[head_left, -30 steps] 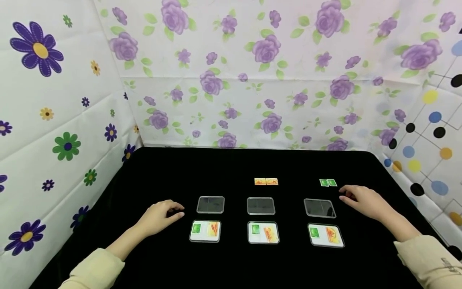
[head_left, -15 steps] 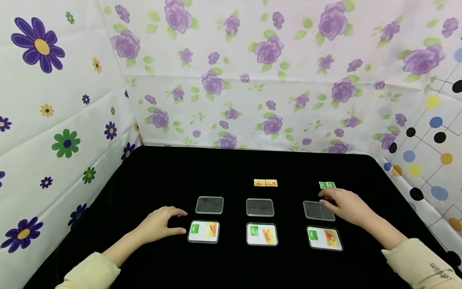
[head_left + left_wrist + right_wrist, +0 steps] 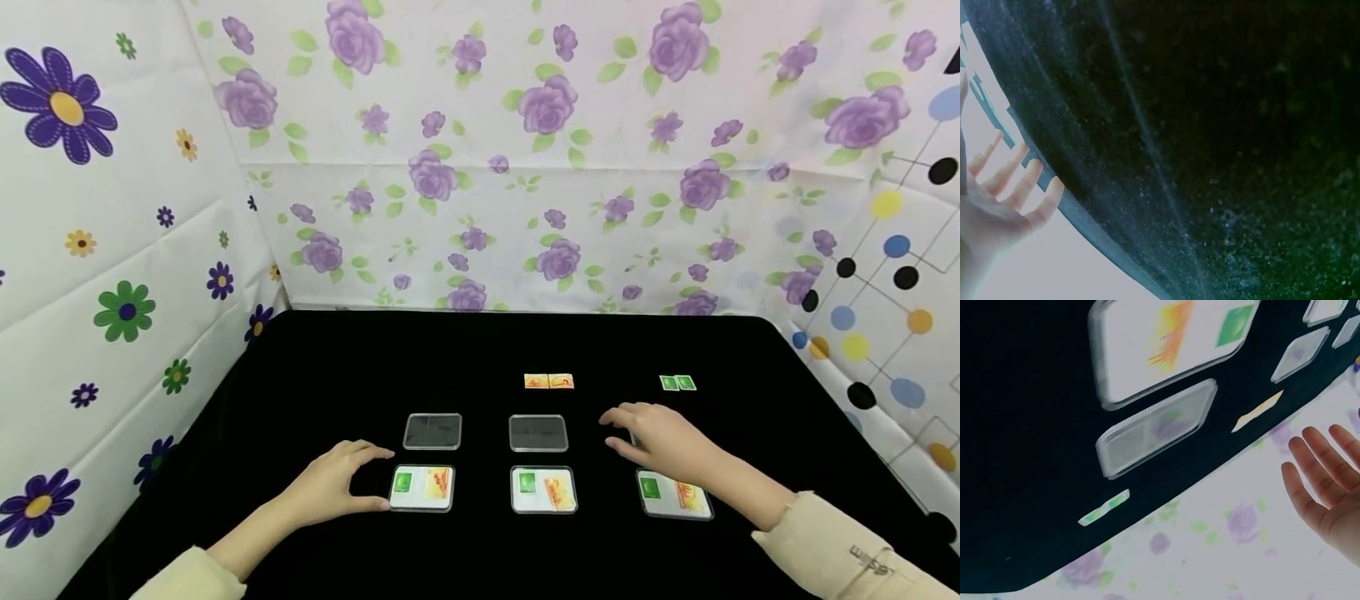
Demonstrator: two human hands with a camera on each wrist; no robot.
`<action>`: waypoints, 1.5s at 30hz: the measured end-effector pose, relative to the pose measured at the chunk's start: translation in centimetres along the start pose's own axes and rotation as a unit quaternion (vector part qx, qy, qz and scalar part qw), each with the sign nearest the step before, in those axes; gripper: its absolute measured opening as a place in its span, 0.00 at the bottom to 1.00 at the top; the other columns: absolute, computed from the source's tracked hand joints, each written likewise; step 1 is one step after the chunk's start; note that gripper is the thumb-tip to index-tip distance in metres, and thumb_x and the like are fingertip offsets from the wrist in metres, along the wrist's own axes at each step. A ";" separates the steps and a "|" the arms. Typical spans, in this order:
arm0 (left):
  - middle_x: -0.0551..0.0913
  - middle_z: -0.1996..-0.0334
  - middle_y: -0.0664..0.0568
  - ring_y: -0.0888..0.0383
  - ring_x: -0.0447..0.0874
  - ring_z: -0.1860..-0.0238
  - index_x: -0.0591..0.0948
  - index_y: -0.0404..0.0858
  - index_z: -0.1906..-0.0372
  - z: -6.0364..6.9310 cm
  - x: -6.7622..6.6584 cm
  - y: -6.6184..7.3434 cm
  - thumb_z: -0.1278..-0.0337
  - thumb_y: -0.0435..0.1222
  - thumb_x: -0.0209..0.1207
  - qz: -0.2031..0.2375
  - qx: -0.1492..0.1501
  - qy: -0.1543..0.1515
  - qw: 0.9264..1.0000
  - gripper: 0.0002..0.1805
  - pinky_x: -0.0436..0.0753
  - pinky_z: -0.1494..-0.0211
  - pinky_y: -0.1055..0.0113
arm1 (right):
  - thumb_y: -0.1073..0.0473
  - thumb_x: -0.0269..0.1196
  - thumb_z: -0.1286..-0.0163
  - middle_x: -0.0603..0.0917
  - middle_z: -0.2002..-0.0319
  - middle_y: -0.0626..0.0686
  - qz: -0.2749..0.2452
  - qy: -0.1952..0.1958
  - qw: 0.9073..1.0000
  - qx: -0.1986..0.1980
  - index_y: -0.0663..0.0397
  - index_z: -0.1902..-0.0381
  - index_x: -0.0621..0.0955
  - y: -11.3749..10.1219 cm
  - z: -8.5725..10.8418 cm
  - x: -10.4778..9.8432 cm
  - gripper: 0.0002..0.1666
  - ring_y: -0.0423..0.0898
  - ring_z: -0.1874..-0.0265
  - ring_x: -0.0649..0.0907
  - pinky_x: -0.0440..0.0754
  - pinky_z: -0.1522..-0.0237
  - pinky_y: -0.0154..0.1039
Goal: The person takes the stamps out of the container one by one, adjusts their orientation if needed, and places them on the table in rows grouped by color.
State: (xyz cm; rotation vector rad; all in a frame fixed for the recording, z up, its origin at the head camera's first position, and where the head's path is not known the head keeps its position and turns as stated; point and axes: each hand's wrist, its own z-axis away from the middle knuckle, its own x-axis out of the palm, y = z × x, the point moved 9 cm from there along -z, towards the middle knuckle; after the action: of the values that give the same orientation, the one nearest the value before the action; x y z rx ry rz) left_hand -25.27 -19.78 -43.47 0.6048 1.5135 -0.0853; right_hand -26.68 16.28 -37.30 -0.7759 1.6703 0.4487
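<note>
- Left hand (image 3: 328, 485), thumb and fingers spread, sits just beside the near left card (image 3: 416, 493); touch cannot be told.
- Right hand (image 3: 671, 440), fingers apart, hides most of the far right case (image 3: 1127, 447) from the head camera; the right wrist camera shows it whole.
- Black cloth (image 3: 480, 554) lies below, flowered sheets (image 3: 480, 125) behind and left.
- That card, clear-cased, is white with green and orange pictures.

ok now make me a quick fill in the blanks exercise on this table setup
The colour of the tablecloth is ___.
In the head view, the front row has ___ white-backed cases.
In the leftmost one, the piece at left is ___.
In the head view, the loose green pair lies to the ___ of the loose orange pair.

Missing words: black; three; green; right.
</note>
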 end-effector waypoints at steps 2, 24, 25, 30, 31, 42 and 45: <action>0.78 0.45 0.46 0.43 0.76 0.44 0.77 0.45 0.43 0.1 0.3 0.1 0.63 0.57 0.69 0.002 0.004 -0.001 1.000 0.38 0.77 0.50 0.43 | 0.55 0.63 0.37 0.85 0.62 0.49 0.000 -0.010 1.000 -0.007 0.54 0.56 0.81 -1.0 -0.3 0.4 0.13 0.41 0.70 0.83 0.81 0.66 0.36; 0.75 0.42 0.48 0.46 0.72 0.41 0.73 0.46 0.39 0.4 2.2 1.1 0.65 0.60 0.68 -0.034 0.023 0.016 0.999 0.43 0.69 0.45 0.41 | 0.54 0.61 0.34 0.84 0.57 0.44 -0.011 -0.034 0.994 -0.107 0.52 0.52 0.81 -9.7 -1.7 2.5 0.14 0.41 0.58 0.83 0.80 0.53 0.40; 0.75 0.42 0.48 0.46 0.72 0.41 0.74 0.46 0.40 0.4 2.2 1.0 0.65 0.60 0.68 -0.034 0.021 0.018 0.999 0.43 0.69 0.45 0.41 | 0.54 0.61 0.34 0.84 0.57 0.44 -0.011 -0.036 0.993 -0.109 0.52 0.52 0.81 -9.9 -1.9 2.5 0.14 0.41 0.57 0.83 0.80 0.52 0.40; 0.74 0.41 0.47 0.45 0.71 0.40 0.72 0.46 0.39 0.4 2.2 0.9 0.65 0.60 0.68 -0.030 0.016 0.020 0.999 0.43 0.67 0.43 0.40 | 0.53 0.61 0.34 0.83 0.58 0.44 -0.006 -0.043 0.990 -0.133 0.51 0.52 0.80 -11.4 -2.9 2.8 0.15 0.39 0.59 0.82 0.80 0.53 0.40; 0.74 0.41 0.47 0.45 0.71 0.40 0.72 0.46 0.39 0.4 2.2 0.9 0.65 0.61 0.68 -0.028 0.015 0.021 0.999 0.44 0.67 0.43 0.40 | 0.53 0.61 0.33 0.83 0.59 0.44 -0.005 -0.044 0.989 -0.141 0.50 0.52 0.80 -11.7 -3.1 2.8 0.14 0.38 0.60 0.82 0.80 0.54 0.39; 0.75 0.42 0.47 0.45 0.71 0.42 0.75 0.46 0.42 0.3 1.7 1.2 0.61 0.56 0.68 -0.016 0.024 0.028 0.999 0.38 0.67 0.46 0.40 | 0.51 0.60 0.33 0.83 0.61 0.42 0.002 -0.046 0.980 -0.194 0.48 0.52 0.80 -15.2 -5.5 3.6 0.14 0.35 0.65 0.80 0.79 0.58 0.32; 0.74 0.42 0.47 0.44 0.71 0.41 0.74 0.46 0.42 0.4 1.7 1.3 0.59 0.56 0.67 -0.012 0.023 0.015 1.000 0.37 0.67 0.46 0.39 | 0.50 0.58 0.32 0.83 0.60 0.41 0.018 -0.065 0.978 -0.195 0.47 0.51 0.80 -16.0 -6.1 4.1 0.14 0.34 0.64 0.80 0.77 0.59 0.30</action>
State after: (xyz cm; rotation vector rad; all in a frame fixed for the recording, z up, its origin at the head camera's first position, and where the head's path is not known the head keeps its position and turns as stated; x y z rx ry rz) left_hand -24.25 -18.30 -44.70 0.6270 1.5512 -0.1307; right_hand -20.21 -0.10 -37.95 -0.9796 1.4927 0.8525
